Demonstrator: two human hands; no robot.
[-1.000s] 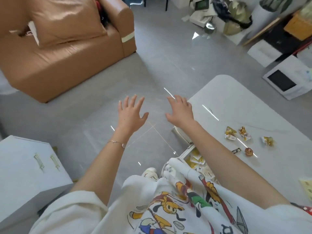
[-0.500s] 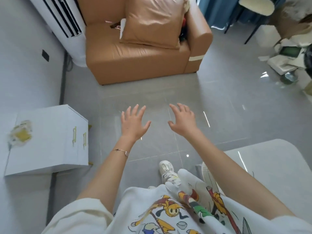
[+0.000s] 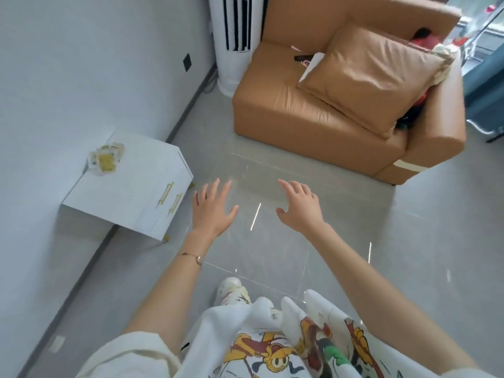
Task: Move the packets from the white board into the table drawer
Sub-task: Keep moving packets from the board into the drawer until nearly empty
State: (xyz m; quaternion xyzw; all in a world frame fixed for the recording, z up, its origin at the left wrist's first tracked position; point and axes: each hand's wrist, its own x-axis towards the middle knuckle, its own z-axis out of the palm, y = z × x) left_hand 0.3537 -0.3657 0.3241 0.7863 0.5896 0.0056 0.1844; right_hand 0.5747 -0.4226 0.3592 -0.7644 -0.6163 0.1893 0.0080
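Note:
Several yellow-and-clear packets (image 3: 105,159) lie in a small heap on the top of a low white cabinet (image 3: 136,184) at the left, against the wall. The cabinet front has two gold handles (image 3: 170,198). My left hand (image 3: 212,207) is stretched out in the air with fingers spread, empty, just right of the cabinet's front. My right hand (image 3: 298,205) is held out beside it, also spread and empty, over the grey floor. The table and its drawer are out of view.
A tan leather armchair (image 3: 327,113) with a cushion (image 3: 373,75) stands ahead on the right. A white standing air conditioner (image 3: 236,42) is in the corner beside it. A grey wall runs along the left. Glossy grey floor tiles (image 3: 409,241) lie ahead.
The view has swung left, away from the white table and its open drawer, onto the cabinet with the packets. Both hands stay spread and empty in front of me.

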